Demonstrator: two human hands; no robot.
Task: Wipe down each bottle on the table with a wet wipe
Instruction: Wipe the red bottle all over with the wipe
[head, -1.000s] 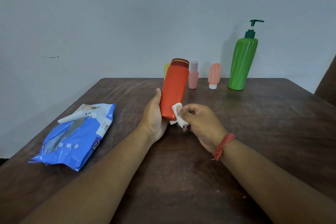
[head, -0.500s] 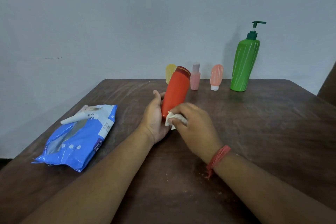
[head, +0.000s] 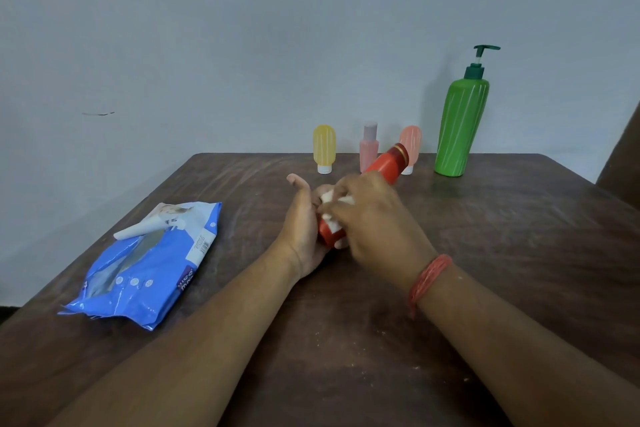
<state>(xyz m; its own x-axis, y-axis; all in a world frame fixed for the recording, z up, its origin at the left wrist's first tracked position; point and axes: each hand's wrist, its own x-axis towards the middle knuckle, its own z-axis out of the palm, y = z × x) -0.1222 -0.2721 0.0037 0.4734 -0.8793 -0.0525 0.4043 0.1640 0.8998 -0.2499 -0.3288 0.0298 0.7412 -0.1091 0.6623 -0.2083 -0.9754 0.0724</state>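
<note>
An orange-red bottle (head: 389, 165) with a gold-banded cap lies tilted, cap pointing up and to the right, above the dark wooden table (head: 519, 236). My left hand (head: 303, 229) cradles its lower end from the left, thumb raised. My right hand (head: 374, 222) covers the middle of the bottle and presses a crumpled white wet wipe (head: 330, 204) against it. Much of the bottle's body is hidden under my right hand.
Along the table's far edge stand a yellow tube bottle (head: 324, 148), a pink bottle (head: 368, 147), a peach tube bottle (head: 412, 140) and a tall green pump bottle (head: 460, 125). A blue wet-wipe pack (head: 149, 267) with its flap open lies at the left.
The bottle has tipped from nearly upright to leaning far right. My right hand with the wipe has slid from the bottle's lower end up over its middle.
</note>
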